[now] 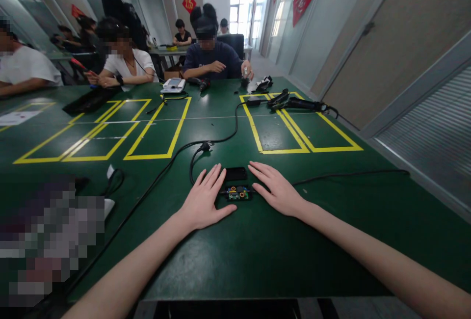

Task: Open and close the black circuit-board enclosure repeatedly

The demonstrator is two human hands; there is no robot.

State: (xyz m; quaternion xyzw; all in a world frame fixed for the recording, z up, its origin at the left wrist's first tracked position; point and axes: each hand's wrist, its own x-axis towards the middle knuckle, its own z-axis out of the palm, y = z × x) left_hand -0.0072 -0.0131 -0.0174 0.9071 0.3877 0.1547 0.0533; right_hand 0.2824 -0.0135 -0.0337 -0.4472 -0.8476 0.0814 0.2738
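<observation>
My left hand lies flat and open on the green table, fingers stretched forward. My right hand lies flat and open too, a little to the right. Between the two hands sits a small opened black adapter showing a green circuit board with coloured parts. Just behind it lies a black cover. Neither hand holds anything. A black cable runs from the adapter area across the table toward the far side.
Yellow tape rectangles mark the table. Black tools and cables lie at the far right. A white device sits at the far edge. Several people sit and stand at the far left and back. A wall runs along the right.
</observation>
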